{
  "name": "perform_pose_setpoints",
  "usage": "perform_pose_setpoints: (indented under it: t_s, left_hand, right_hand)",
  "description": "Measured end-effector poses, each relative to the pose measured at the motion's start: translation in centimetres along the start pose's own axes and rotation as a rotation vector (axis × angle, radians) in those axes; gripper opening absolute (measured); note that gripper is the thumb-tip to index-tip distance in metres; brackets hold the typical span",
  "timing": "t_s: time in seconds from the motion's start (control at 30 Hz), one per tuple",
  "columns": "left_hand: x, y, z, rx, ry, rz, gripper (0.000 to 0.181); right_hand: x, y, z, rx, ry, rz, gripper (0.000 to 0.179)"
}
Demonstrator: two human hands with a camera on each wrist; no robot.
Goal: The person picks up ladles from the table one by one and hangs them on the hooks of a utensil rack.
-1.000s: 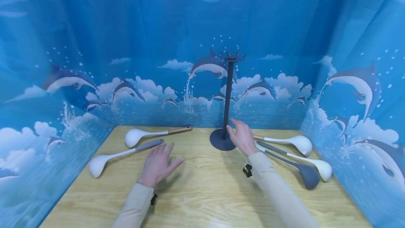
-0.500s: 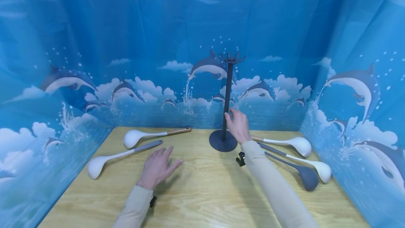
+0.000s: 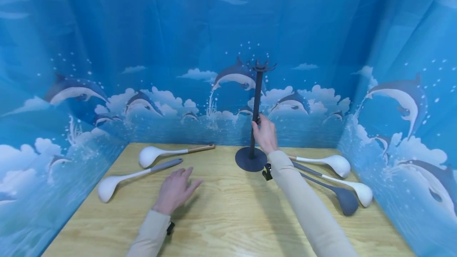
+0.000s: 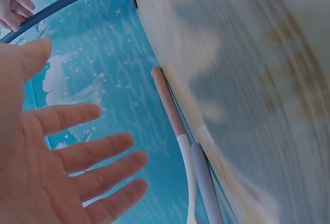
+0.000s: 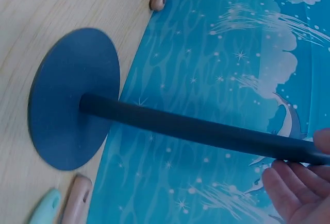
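From the slim, dark, round-footed, metal-looking stand [image 3: 257,94], expect stiffness, modest weight sitting low and a smooth pole [image 5: 206,131] (slightly slippery, perhaps); best grasped mid-pole. Pinched there by the right hand [image 3: 265,134], at its ten o'clock; upright on the table [image 3: 228,209], at two o'clock from the spread, empty left hand [image 3: 173,191].

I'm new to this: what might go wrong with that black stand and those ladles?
The black stand might tip if the right hand pushes sideways, since it grips the pole above the base. The right sleeve partly hides the dark ladle in the head view, so lowering that arm might nudge it. The left hand could bump the nearby grey-handled ladle.
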State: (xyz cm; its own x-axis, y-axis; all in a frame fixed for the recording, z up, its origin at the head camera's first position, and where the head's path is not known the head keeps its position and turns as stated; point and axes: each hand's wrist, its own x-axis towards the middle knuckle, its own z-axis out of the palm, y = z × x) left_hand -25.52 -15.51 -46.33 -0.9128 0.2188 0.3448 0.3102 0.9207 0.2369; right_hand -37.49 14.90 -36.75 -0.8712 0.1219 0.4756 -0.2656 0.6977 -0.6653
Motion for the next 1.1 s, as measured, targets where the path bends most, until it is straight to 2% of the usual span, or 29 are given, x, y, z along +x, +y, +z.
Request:
perform_pose_setpoints:
  t_s: [0.13,0.3,0.47,0.67,0.87,1.1]
  left_hand:
    - [0.0,-0.2,0.3,0.008,0.015,0.008,0.062]
    - [0.0,-0.4,0.3,0.024,0.072,0.063,0.062]
    - [-0.1,-0.5,0.3,0.013,0.081,0.074,0.062]
    - [-0.2,-0.7,0.1,0.016,0.068,0.075,0.059]
    - [-0.2,-0.7,-0.2,0.009,0.059,0.074,0.056]
    - [-0.4,-0.7,-0.1,0.008,0.052,0.064,0.057]
  right_hand:
    - [0.3,0.2,-0.1,0.041,-0.044,0.009,0.041]
    - [1.0,1.0,-0.4,0.130,-0.152,0.040,0.043]
    - [1.6,1.9,-0.8,0.137,-0.240,0.035,0.043]
    - [1.6,1.6,-0.8,0.087,-0.277,-0.025,0.034]
    - [1.3,1.0,-1.0,0.085,-0.271,-0.049,0.029]
    - [0.4,1.3,-0.9,0.071,-0.288,-0.073,0.028]
